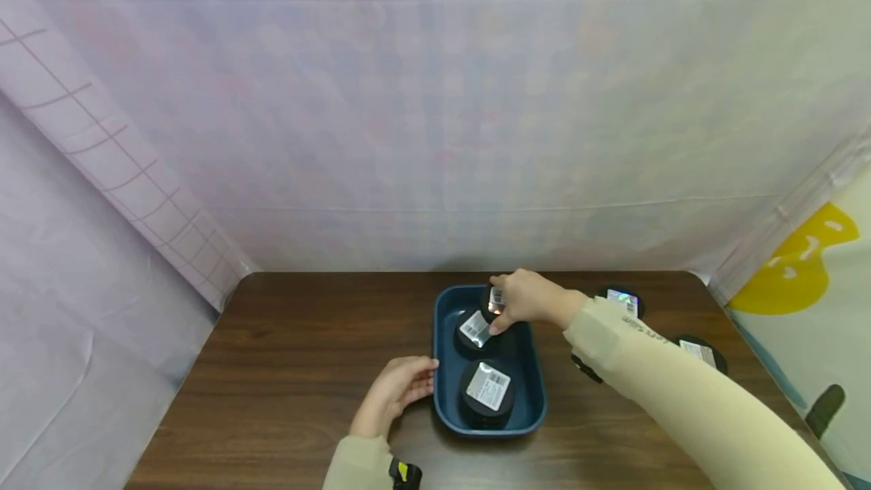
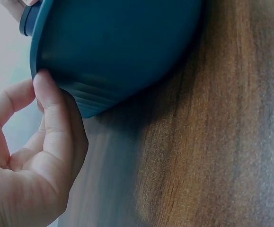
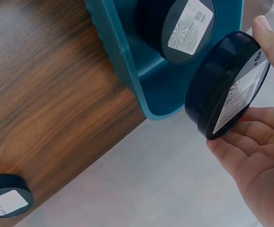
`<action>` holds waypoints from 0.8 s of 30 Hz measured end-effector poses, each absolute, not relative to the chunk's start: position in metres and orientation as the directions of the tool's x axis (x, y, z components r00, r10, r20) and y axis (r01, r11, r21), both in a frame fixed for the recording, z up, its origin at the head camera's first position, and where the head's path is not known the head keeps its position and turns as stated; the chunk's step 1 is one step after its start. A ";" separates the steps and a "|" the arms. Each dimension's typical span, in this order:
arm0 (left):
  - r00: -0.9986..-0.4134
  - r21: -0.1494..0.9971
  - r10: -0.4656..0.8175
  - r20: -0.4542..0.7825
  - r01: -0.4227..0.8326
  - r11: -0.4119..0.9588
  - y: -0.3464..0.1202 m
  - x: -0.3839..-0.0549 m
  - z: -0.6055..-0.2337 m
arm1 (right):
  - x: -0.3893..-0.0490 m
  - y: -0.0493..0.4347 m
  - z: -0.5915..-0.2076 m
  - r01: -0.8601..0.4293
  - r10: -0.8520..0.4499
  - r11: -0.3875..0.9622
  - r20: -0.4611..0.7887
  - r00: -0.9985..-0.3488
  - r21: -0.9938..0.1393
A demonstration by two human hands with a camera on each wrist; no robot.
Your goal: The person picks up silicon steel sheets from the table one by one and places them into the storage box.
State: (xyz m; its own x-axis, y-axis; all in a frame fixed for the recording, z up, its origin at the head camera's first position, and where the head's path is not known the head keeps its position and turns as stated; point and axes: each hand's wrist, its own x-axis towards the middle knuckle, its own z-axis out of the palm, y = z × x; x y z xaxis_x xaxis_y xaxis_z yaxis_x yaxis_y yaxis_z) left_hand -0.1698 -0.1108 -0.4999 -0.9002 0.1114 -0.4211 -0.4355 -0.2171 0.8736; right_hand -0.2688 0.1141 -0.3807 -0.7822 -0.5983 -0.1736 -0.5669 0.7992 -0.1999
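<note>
Gripping a black tin (image 3: 227,87) edge-on, our right hand (image 1: 534,299) has its thumb and fingers clamped on opposite sides of the rim. We see that tin tilted, label outward, at the far end of the blue tray (image 1: 527,373); from above our fingers cover much of it, and we cannot tell whether it touches the tray. Just nearer to us than this grip, a second tin (image 1: 473,330) lies in the tray, partly behind our thumb. Farther toward us from the grip stands a third tin (image 1: 487,388), whose dark side looks tall; we cannot make out whether it is one tin or a stack.

To the left of that grip, our left hand (image 1: 400,384) pinches the tray's side rim, thumb and fingertip together on it; its other fingers are partly hidden behind one another. Right of the grip, two more tins sit on the table (image 1: 320,369): the farther (image 1: 624,301) and the nearer (image 1: 701,354) are both partly covered by our sleeve (image 1: 667,376).
</note>
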 end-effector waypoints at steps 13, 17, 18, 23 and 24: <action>-0.899 0.870 0.133 -0.418 -0.438 -0.228 -0.104 -0.168 -0.502 | -0.269 0.101 -0.399 -0.519 -0.555 0.830 -0.221 -0.802 -0.204; -0.899 0.871 0.129 -0.419 -0.438 -0.221 -0.103 -0.166 -0.500 | -0.267 0.099 -0.400 -0.538 -0.576 0.815 -0.208 -0.790 -0.216; -0.899 0.872 0.128 -0.419 -0.438 -0.221 -0.103 -0.166 -0.500 | -0.266 0.098 -0.400 -0.553 -0.589 0.806 -0.196 -0.784 -0.209; -0.898 0.872 0.129 -0.420 -0.439 -0.218 -0.103 -0.165 -0.498 | -0.263 0.095 -0.406 -0.578 -0.611 0.790 -0.182 -0.770 -0.204; -0.899 0.872 0.128 -0.420 -0.438 -0.218 -0.102 -0.165 -0.497 | -0.263 0.095 -0.408 -0.582 -0.614 0.788 -0.178 -0.769 -0.202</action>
